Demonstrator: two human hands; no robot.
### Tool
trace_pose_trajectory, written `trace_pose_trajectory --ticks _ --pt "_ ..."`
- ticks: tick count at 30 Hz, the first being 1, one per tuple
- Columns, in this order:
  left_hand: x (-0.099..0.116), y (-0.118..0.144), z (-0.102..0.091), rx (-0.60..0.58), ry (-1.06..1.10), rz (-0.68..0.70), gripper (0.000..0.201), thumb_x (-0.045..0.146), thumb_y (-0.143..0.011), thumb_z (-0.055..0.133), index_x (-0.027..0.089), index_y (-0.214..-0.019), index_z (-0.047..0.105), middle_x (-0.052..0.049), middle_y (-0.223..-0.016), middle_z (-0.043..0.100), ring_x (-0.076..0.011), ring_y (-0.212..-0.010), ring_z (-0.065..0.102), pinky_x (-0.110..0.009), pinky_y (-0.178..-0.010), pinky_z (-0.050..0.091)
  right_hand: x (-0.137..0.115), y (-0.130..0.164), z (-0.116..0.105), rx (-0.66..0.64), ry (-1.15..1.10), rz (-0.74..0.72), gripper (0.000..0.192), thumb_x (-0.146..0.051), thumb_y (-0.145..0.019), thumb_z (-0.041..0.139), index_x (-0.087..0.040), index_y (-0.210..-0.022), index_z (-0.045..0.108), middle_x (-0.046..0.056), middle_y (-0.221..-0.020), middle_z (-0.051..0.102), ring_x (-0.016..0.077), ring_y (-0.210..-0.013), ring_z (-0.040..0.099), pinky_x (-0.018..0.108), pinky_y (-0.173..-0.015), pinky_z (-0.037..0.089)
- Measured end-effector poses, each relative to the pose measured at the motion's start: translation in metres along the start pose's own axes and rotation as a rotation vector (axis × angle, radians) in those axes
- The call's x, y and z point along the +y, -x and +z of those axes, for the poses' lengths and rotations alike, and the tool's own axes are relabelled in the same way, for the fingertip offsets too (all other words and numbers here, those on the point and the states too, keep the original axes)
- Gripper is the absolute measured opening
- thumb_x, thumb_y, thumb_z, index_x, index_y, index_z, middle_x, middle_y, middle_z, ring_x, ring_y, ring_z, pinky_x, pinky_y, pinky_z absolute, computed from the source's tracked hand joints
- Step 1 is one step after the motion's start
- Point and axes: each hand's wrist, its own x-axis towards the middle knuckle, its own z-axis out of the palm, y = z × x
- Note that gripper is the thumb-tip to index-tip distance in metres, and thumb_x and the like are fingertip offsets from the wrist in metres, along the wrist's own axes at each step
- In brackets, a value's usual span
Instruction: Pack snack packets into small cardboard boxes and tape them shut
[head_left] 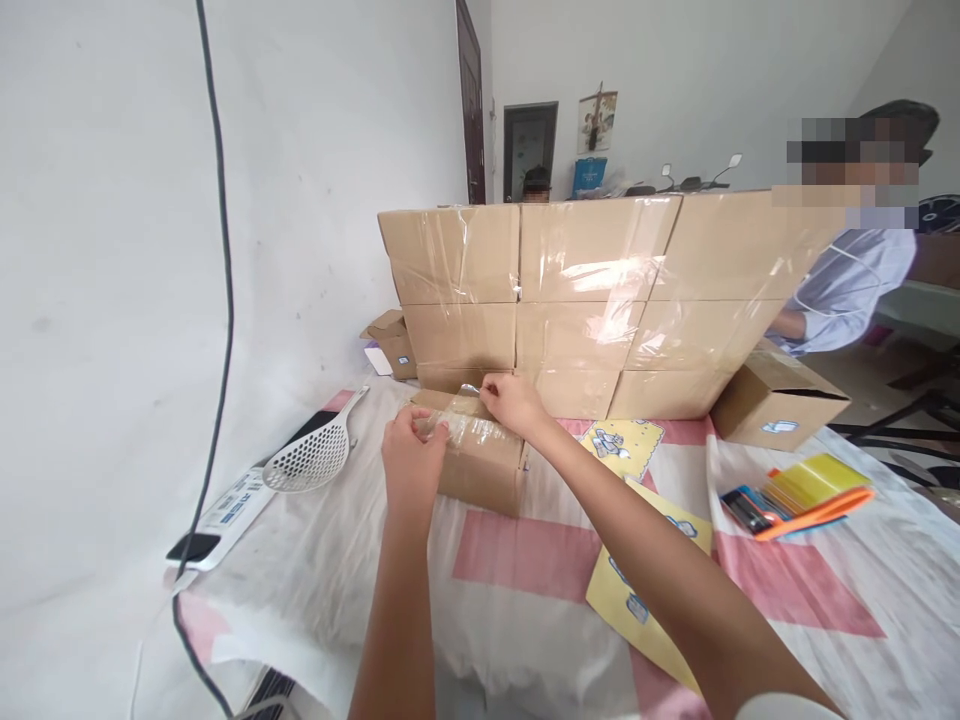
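A small brown cardboard box (480,478) lies on the cloth-covered table in front of me. Clear packing tape (484,430) runs shiny across its top, and a loose stretch spans between my hands. My left hand (414,445) is at the box's left end, fingers curled on the tape. Just above the far side of the box, my right hand (514,402) pinches the tape between thumb and fingertips.
Behind stands a wall of stacked, taped cartons (585,260). A white skimmer (309,458) lies left on a long white box (232,510). Right are an open carton (780,395), yellow sheets (637,580) and an orange-yellow item (814,490). A person (855,280) stands behind.
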Motion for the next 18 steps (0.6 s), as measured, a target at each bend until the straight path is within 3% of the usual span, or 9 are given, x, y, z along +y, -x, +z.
trace_pose_trajectory --ticks 8,13,18 --pt "-0.005 -0.008 -0.005 -0.093 0.114 -0.071 0.027 0.032 -0.078 0.074 0.022 -0.103 0.068 -0.005 -0.096 0.065 -0.0229 -0.085 0.067 -0.037 -0.083 0.053 -0.005 -0.001 -0.001 -0.050 0.076 0.033 0.018 -0.024 -0.093 0.055 -0.022 -0.084 0.070 0.005 -0.086 0.073 0.0181 -0.078 0.060 0.028 -0.062 0.029" --pt "-0.005 -0.012 -0.008 -0.182 0.269 -0.095 0.035 0.033 -0.071 0.075 0.019 -0.103 0.067 -0.002 -0.086 0.061 -0.0171 -0.074 0.064 -0.030 -0.068 0.052 -0.003 -0.004 -0.001 -0.056 0.069 0.034 0.018 -0.027 -0.093 0.055 -0.023 -0.083 0.070 0.003 -0.085 0.073 0.0178 -0.078 0.060 0.028 -0.062 0.030" --pt "0.006 -0.010 -0.013 -0.250 0.436 -0.160 0.039 0.032 -0.065 0.075 0.019 -0.101 0.065 0.000 -0.089 0.054 -0.0080 -0.061 0.048 -0.022 -0.053 0.038 -0.004 -0.003 -0.001 -0.071 0.051 0.048 0.018 -0.028 -0.093 0.055 -0.025 -0.085 0.071 0.002 -0.085 0.073 0.0174 -0.077 0.060 0.028 -0.061 0.031"
